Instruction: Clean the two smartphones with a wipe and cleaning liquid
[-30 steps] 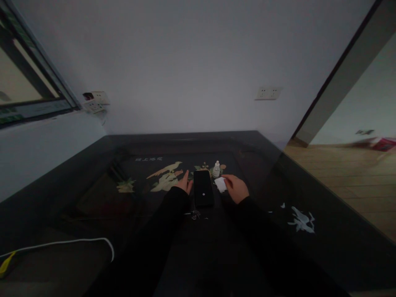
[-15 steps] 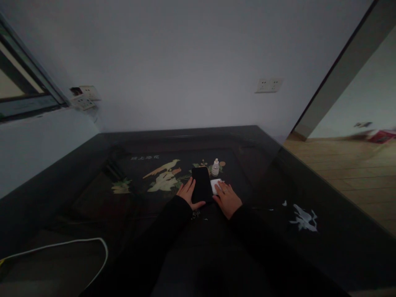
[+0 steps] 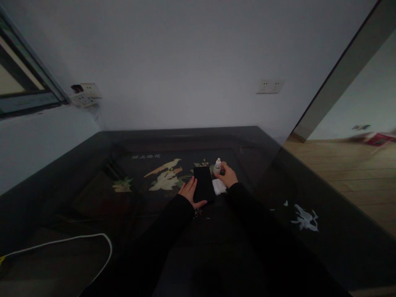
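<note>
Head view: our right hand [image 3: 228, 176], nearer, pinches the upright bottle [image 3: 217, 166] at one o'clock from the phone [image 3: 204, 185]; our left hand [image 3: 189, 194] lies spread against the phone.

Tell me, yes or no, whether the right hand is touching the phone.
No, the right hand holds the small bottle; the left hand touches the phone.

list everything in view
Table: 1, dark, patterned, centre
Wall: 1, greyish, behind
Phone: 1, black, table's middle
Pad: 1, white, right of phone
Bottle: 1, whitish, beyond pad
Tiny bits: several, silvery, below phone
Scraps: several, white, table's right
Cable: 1, white, lower left
Sockets: several, white, on wall
Window: 1, dark-framed, upper left
Floor: 1, brown, right
Blurred item: 1, red, far right
Left hand: 1, black-sleeved, on phone
Right hand: 1, black-sleeved, on bottle
</note>
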Available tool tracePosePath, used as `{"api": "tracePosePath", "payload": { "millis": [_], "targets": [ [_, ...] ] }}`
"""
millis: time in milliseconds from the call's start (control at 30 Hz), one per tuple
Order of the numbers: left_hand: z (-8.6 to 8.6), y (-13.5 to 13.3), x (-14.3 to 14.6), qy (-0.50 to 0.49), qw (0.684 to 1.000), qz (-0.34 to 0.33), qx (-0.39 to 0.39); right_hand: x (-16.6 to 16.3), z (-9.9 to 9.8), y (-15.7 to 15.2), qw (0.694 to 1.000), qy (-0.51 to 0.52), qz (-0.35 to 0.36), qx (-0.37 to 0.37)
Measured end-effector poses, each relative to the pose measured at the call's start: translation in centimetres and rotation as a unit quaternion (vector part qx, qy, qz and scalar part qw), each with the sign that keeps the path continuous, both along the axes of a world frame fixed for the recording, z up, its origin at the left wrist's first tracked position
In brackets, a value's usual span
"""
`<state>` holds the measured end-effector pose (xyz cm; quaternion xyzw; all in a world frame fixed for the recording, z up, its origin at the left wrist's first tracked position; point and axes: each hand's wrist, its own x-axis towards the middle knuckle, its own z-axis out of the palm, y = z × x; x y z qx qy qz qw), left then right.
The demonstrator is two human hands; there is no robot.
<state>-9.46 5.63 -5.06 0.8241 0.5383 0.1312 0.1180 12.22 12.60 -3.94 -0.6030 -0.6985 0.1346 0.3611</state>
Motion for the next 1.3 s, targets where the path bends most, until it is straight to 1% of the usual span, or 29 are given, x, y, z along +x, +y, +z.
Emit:
{"api": "tracePosePath", "payload": {
  "millis": [100, 200, 300, 567, 767, 833, 933, 1000, 1033, 1100, 1133, 1200, 1300],
  "targets": [
    [0.2, -0.1, 0.1, -0.002, 1.000, -0.002, 0.005, -0.2, -0.7, -0.8, 1.000, -0.011, -0.004, 0.002],
    [0.5, -0.2, 0.2, 0.002, 1.000, -0.001, -0.002, -0.1, -0.9, -1.5, 1.000, -0.019, 0.001, 0.005],
    [0.6, -0.3, 0.2, 0.007, 1.000, -0.001, -0.009, 0.0, -1.0, -1.5, 1.000, -0.021, 0.005, 0.008],
    [-0.3, 0.0, -0.4, -0.003, 1.000, -0.002, 0.019, -0.1, -1.2, -1.3, 1.000, -0.020, -0.007, 0.010],
    [-0.4, -0.2, -0.5, -0.003, 1.000, -0.002, 0.020, 0.3, -1.3, -1.4, 1.000, -0.014, 0.005, 0.026],
    [-0.5, -0.2, -0.6, -0.006, 1.000, -0.001, 0.019, 0.7, -1.1, -2.0, 0.999, -0.009, 0.011, 0.037],
    [-0.6, -0.2, -0.7, -0.009, 1.000, -0.001, 0.017, 1.5, -0.7, -4.0, 0.998, -0.006, 0.025, 0.057],
    [-0.6, -0.2, -0.7, -0.008, 1.000, -0.004, 0.015, 2.0, -0.4, -5.8, 0.995, -0.025, 0.063, 0.071],
    [-0.5, -0.2, -0.7, -0.007, 1.000, -0.005, 0.015, 2.2, -0.3, -6.6, 0.991, -0.050, 0.100, 0.079],
    [-0.4, -0.3, -0.6, -0.005, 1.000, -0.006, 0.015, 2.3, -0.2, -7.7, 0.977, -0.122, 0.156, 0.080],
    [-0.4, -0.3, -0.6, -0.005, 1.000, -0.006, 0.015, 2.2, -0.2, -8.1, 0.970, -0.157, 0.168, 0.074],
    [-0.4, -0.3, -0.6, -0.007, 1.000, -0.007, 0.012, 1.8, -0.2, -8.4, 0.966, -0.200, 0.157, 0.053],
    [-0.5, -0.2, -0.6, -0.009, 1.000, -0.010, 0.016, 1.0, -0.2, -8.5, 0.967, -0.214, 0.133, 0.038]
  ]
}}
